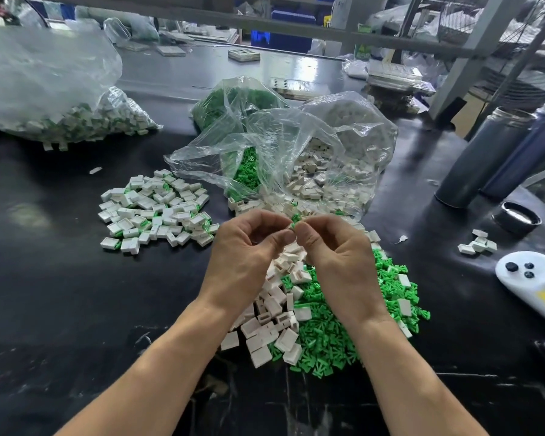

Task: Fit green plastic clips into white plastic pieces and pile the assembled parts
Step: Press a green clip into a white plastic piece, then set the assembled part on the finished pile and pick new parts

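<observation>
glossy black table, crinkled clear plastic bags (shiny), matt white pieces

At the right edge of the frame two dark cylinders stand tilted on the black table, a black ring-shaped cap just below them. A white controller (three dark buttons) lies lower right. Blue crates sit at top centre.

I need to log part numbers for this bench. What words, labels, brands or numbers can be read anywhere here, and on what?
None can be read.
Green-and-white box on the far table: print too blurred to read.
White device with a yellow sticker: no legible text.
Clear bags, white pieces and green clips: no markings visible.
</observation>
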A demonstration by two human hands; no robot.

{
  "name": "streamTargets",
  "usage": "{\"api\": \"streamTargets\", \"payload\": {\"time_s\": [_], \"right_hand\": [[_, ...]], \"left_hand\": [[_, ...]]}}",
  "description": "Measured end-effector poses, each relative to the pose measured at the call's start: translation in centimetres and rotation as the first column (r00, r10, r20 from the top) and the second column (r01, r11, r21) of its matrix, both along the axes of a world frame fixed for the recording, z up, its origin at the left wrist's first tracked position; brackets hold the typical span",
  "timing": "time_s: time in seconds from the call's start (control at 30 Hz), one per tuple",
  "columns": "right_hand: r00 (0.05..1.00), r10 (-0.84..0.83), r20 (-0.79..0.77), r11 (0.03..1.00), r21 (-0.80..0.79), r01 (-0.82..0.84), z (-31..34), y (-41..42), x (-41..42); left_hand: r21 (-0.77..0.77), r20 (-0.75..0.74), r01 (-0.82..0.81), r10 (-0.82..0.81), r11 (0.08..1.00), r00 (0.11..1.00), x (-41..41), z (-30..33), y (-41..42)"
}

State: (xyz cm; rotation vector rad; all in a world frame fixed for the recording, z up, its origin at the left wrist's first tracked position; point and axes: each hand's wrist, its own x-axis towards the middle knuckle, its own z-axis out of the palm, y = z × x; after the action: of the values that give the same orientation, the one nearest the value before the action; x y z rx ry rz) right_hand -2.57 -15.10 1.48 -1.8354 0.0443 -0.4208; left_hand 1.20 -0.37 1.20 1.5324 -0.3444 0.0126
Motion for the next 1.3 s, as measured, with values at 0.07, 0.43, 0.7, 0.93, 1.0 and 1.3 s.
{"api": "streamTargets", "payload": {"time_s": [0.07,0.43,0.7,0.93,1.0,1.3], "right_hand": [[1.0,-0.015,-0.015,1.0,0.008,0.015,-0.1,0.0,0.0],[0.986,-0.147,-0.079,0.989,-0.043,0.144,-0.7,0.0,0.3],[0.968,-0.24,-0.078,0.969,-0.082,0.234,-0.5,-1.4,0.6],[0.952,-0.268,-0.15,0.951,-0.2,0.237,-0.2,-2.9,0.5],[0.946,-0.276,-0.171,0.94,-0.252,0.229,-0.1,-3.5,0.4],[0.885,-0.39,-0.254,0.833,-0.508,0.222,1.1,-6.7,0.0]], "left_hand": [[0.041,0.013,-0.018,0.017,0.999,1.0,0.0,-0.1,0.0],[0.44,0.334,-0.214,0.062,0.872,0.94,-0.3,0.0,0.0],[0.696,0.31,-0.355,0.185,0.625,0.933,1.3,-0.3,2.8],[0.852,0.323,-0.422,0.324,0.309,0.889,2.9,0.0,4.6],[0.865,0.315,-0.416,0.343,0.28,0.885,3.1,0.0,4.8],[0.795,0.229,-0.375,0.337,0.477,0.913,3.1,0.0,4.8]]}}
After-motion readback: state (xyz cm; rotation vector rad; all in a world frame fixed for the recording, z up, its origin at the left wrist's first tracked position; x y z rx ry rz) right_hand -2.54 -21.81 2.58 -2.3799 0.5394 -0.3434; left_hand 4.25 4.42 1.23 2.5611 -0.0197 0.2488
